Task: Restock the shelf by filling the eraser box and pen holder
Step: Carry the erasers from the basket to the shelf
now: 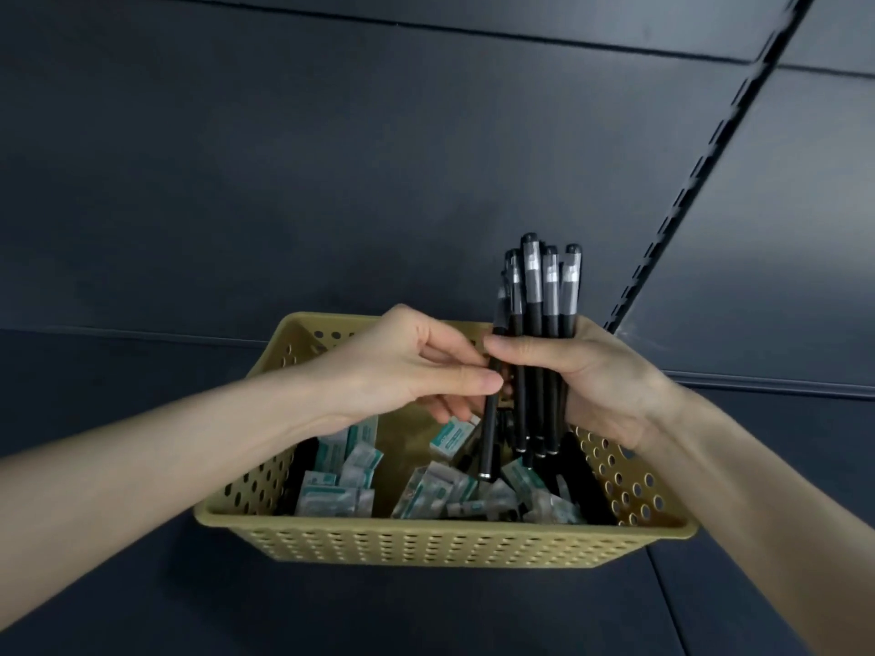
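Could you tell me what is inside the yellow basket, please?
Wrapped erasers lie loose on the basket floor, with black pens along the right wall. The left hand, right hand and held pens cover the far middle.

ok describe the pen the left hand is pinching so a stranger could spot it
Find the tan basket; above it the right hand grips a bunch of black pens. The pen is at the bunch's left edge, pinched by the left hand. It alone hangs lower than the rest.
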`<state>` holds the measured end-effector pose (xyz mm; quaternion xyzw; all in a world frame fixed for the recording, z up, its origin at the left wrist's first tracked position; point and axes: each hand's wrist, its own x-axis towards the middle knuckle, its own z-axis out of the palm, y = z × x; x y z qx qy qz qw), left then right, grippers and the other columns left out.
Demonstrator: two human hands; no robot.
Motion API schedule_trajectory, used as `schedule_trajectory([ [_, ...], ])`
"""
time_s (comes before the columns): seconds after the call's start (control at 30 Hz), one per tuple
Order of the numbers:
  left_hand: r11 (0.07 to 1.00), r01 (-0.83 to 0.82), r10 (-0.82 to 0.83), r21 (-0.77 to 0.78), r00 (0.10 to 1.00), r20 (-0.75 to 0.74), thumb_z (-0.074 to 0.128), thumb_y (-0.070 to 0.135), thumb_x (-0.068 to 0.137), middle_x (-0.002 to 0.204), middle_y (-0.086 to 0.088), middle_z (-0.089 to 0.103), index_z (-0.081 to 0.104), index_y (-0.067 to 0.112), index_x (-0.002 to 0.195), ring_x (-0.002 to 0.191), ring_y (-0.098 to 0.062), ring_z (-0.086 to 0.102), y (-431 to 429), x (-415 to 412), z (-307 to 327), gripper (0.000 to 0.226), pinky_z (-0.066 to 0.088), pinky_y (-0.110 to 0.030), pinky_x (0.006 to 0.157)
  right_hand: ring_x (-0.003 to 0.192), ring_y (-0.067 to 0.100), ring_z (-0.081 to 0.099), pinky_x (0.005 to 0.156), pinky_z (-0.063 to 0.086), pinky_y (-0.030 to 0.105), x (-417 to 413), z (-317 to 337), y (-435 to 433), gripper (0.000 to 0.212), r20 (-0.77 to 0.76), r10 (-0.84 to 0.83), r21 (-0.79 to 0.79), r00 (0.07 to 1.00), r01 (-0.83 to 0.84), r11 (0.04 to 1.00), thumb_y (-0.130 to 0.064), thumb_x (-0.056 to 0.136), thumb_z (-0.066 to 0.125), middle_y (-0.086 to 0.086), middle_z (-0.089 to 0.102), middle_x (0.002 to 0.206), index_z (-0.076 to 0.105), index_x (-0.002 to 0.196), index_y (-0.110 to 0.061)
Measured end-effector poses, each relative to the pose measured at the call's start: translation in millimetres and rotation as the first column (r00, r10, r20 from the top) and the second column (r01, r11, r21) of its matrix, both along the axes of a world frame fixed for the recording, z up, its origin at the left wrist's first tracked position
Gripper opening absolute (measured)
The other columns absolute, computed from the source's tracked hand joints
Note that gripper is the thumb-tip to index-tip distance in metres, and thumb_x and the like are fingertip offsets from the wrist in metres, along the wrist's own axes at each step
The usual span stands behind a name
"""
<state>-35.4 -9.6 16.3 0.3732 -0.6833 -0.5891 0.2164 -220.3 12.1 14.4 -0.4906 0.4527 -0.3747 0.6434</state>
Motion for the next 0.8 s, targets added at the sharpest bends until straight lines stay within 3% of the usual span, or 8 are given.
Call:
schedule_trajectory([
  [0.13,0.996,0.014,-0.002,-0.087,0.991,0.133,0.073,0.020,0.077,0.080,-0.004,0.074,0.074,0.011,0.089,0.069,-0.007,0.063,-2,3,1,0.015,0.049,-0.020,0.061,0.088,0.034,0.067,0.081,0.056,0.043,-4,8,8,0.022,0.068,-0.088,0.004,0.994,0.088,0.996,-0.015,0.078,0.065,0.020,0.068,0.092,0.065,0.091,0.002],
  [0.27,0.997,0.050,-0.034,-0.051,0.963,0.269,0.068,0.023,0.084,0.086,0.003,0.073,0.071,0.015,0.094,0.076,-0.004,0.066,0,-9,-4,0.013,0.053,-0.022,0.072,0.067,0.027,0.066,0.061,0.056,0.033,-22,20,21,0.012,0.048,-0.184,-0.045,0.982,0.186,0.981,-0.015,0.080,0.063,0.014,0.066,0.073,0.063,0.078,-0.003],
  [0.4,0.996,0.072,-0.049,-0.044,0.919,0.391,0.063,0.030,0.089,0.097,0.002,0.069,0.067,0.015,0.105,0.089,-0.007,0.066,5,-30,-10,0.023,0.054,-0.021,0.079,0.053,0.017,0.053,0.052,0.050,0.027,-49,33,30,0.011,0.018,-0.209,-0.120,0.978,0.209,0.970,-0.014,0.078,0.064,0.005,0.054,0.062,0.056,0.072,-0.011],
  [0.53,0.994,0.096,-0.047,-0.053,0.808,0.587,0.057,0.045,0.090,0.113,0.000,0.061,0.056,0.016,0.123,0.098,-0.013,0.060,10,-52,-17,0.044,0.047,-0.028,0.089,0.049,0.013,0.043,0.048,0.044,0.025,-70,33,35,0.014,0.025,-0.181,-0.143,0.983,0.183,0.973,-0.014,0.077,0.065,0.002,0.045,0.061,0.053,0.071,-0.013],
  [0.6,0.997,0.065,-0.021,-0.044,0.765,0.643,0.055,0.046,0.091,0.133,-0.001,0.052,0.046,0.015,0.135,0.111,-0.012,0.052,13,-63,-20,0.054,0.038,-0.025,0.097,0.047,0.011,0.040,0.047,0.041,0.024,-79,33,37,0.016,0.073,-0.172,-0.128,0.982,0.180,0.975,-0.014,0.077,0.065,0.001,0.042,0.060,0.051,0.070,-0.013],
  [0.67,1.000,0.014,0.001,-0.018,0.762,0.648,0.054,0.042,0.093,0.139,0.001,0.047,0.040,0.016,0.139,0.111,-0.010,0.047,16,-71,-25,0.055,0.034,-0.023,0.095,0.046,0.010,0.038,0.044,0.039,0.022,-88,35,39,0.016,0.082,-0.170,-0.138,0.982,0.180,0.974,-0.014,0.078,0.064,0.000,0.041,0.058,0.050,0.070,-0.014],
  [0.8,0.991,-0.135,0.087,0.024,0.754,0.652,0.061,0.043,0.089,0.139,-0.004,0.048,0.040,0.015,0.137,0.116,-0.017,0.049,14,-79,-37,0.059,0.040,-0.027,0.096,0.047,0.012,0.040,0.047,0.041,0.024,-101,26,42,0.019,-0.101,-0.191,-0.195,0.976,0.169,0.966,-0.012,0.080,0.066,0.001,0.043,0.057,0.051,0.069,-0.012],
])
